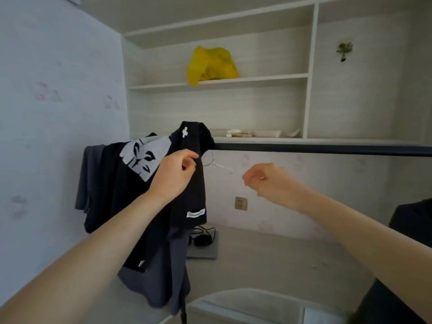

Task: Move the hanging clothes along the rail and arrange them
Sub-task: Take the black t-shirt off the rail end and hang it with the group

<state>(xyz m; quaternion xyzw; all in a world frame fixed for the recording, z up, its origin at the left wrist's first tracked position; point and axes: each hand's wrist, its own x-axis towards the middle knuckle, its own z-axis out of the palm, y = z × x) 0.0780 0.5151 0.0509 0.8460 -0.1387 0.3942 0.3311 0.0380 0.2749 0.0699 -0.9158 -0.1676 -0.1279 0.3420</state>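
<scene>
A dark rail (327,149) runs from the middle to the right edge. Several dark garments hang bunched at its left end: a black shirt (191,190) with a small white cross and a white label, a black shirt with a white mask print (142,157), and a grey one (91,178) furthest left. My left hand (174,176) pinches the edge of the black shirt just below the rail. A thin white hanger (219,166) shows to the right of that shirt. My right hand (268,181) hovers below the rail with fingers curled shut, holding nothing.
White shelves stand behind the rail, with a yellow bag (210,65) on one and papers (243,133) on the lower one. Below lies a desk (268,258) with a grey pad (205,250) and black cable. A wall socket (241,203) sits behind. A chair back (252,305) is near the bottom.
</scene>
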